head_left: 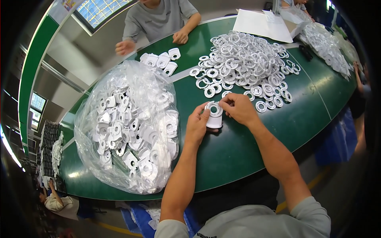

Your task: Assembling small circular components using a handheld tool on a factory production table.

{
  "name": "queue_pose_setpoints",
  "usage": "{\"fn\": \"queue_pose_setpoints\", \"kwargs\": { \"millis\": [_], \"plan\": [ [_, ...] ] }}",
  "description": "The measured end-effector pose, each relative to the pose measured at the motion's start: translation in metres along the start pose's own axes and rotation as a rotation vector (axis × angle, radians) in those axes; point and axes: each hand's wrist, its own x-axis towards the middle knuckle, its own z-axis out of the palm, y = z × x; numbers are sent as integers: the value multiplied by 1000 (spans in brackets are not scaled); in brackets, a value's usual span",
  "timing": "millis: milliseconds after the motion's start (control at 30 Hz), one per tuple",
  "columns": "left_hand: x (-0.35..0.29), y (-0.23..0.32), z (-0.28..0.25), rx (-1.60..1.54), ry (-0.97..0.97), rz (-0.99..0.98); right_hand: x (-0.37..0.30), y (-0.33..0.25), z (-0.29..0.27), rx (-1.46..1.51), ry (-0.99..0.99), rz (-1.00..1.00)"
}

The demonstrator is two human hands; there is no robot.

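Observation:
My left hand (197, 126) is closed around a white plastic housing (214, 122) with a rounded top and a flared lower end, held above the table in front of me. A white plastic ring (214, 108) lies over the round opening at its top. At the ring's right edge, the thumb and forefinger of my right hand (239, 109) are pinched together on it; its other fingers are curled. Just beyond my hands spreads a big heap of loose white rings (242, 59). To the left, a clear plastic bag (89, 131) lies open, full of similar white housings (119, 131).
Across the green table (226, 152) sits a person (158, 23) in a grey shirt, near several white housings (162, 60). White paper sheets (258, 25) lie behind the ring heap. Another clear bag of white parts (323, 45) rests at the far right, beside a small black object (305, 52).

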Motion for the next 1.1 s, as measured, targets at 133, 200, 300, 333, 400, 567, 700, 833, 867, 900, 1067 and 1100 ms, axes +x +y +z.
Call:
{"fn": "queue_pose_setpoints", "kwargs": {
  "millis": [133,200,300,333,400,567,700,833,867,900,1067,1100],
  "plan": [
    [-4,0,3,64,20,11,0,10,4,-6,3,-75],
    [-2,-1,5,54,20,27,1,15,4,29,-32,-57],
    [0,-11,-5,100,44,104,-3,12,7,-32,-104,-75],
    [-1,-11,-3,99,70,95,-3,12,6,-33,-99,-77],
    [-1,-13,-2,112,60,125,-4,13,6,-52,-209,1],
    [-4,-9,4,237,36,185,-5,17,9,-111,-182,-52],
    [-4,-14,6,474,38,284,-4,14,13,-144,-122,-39],
    [-7,-11,10,505,65,245,-6,8,15,-228,-54,-111],
    [-8,-11,9,507,62,248,-8,6,15,-268,-29,-165],
    [-8,-12,5,499,61,302,-10,4,16,-309,-4,-220],
    [-10,-10,-1,298,50,309,-12,-4,9,73,-236,58],
    [-7,-11,-2,247,63,294,-10,-1,7,153,-296,106]
  ]
}}
